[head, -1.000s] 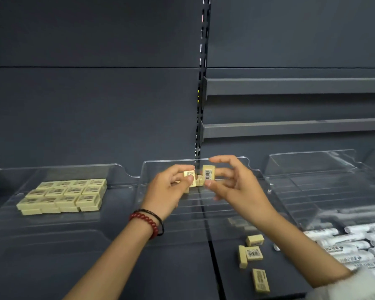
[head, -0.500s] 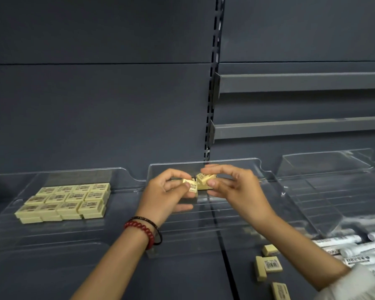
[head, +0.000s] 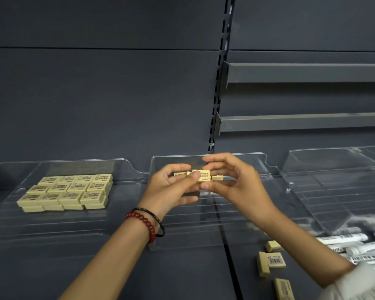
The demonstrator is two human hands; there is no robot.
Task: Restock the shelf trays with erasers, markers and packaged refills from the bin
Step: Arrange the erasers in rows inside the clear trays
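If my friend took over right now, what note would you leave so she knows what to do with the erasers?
Hands: left hand and right hand both pinch the held erasers, a small bunch, over the middle tray.
Done: stacked erasers sit in neat rows in the left tray.
Left: set the bunch down, then probably tray the loose erasers lying lower right. Markers lie at far right.

The left hand (head: 169, 189) and right hand (head: 240, 185) cover much of the held erasers (head: 204, 177), so their count is unclear. The markers (head: 342, 237) run off the right edge, blurred, their print unreadable. The lowest loose eraser (head: 284, 289) is cut by the bottom edge, near a blurred sleeve (head: 355, 284).
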